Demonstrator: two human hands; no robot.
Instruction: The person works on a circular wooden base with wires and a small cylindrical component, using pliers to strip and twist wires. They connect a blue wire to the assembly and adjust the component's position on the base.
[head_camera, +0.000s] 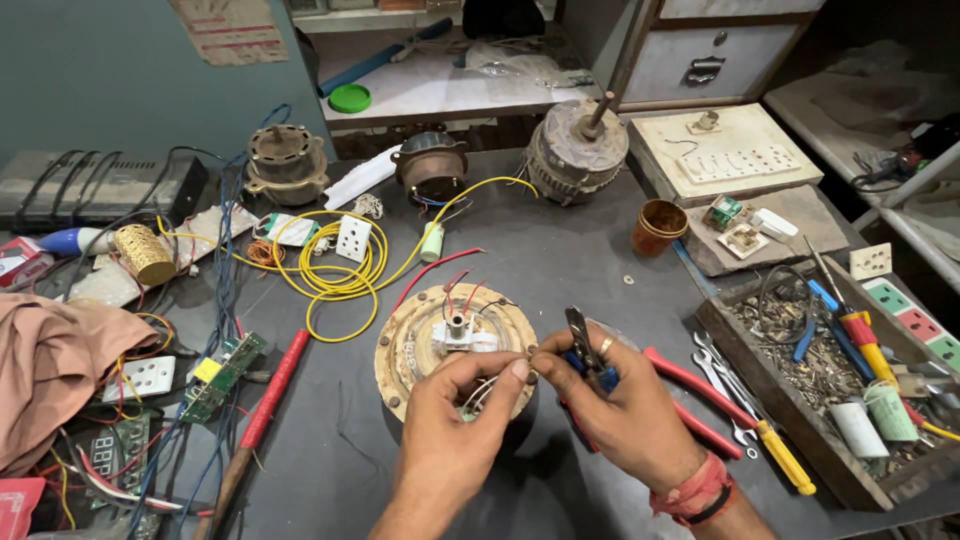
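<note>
A round, rusty fan motor (420, 335) with red and white wires lies on the dark workbench (560, 260). My left hand (455, 415) pinches thin wires at the motor's right rim. My right hand (615, 405) meets it there, fingertips on the same wires, while gripping blue-handled pliers (585, 345) whose jaws point up and away. Both hands sit just in front of the motor.
Red-handled pliers (690, 395), spanners and a yellow screwdriver (780, 455) lie right of my hands. A wooden tray (790, 400) holds screws and tools. Three old motors (575, 150) stand at the back. Yellow wire coil (335, 270), circuit boards and a red-handled tool (270, 390) lie left.
</note>
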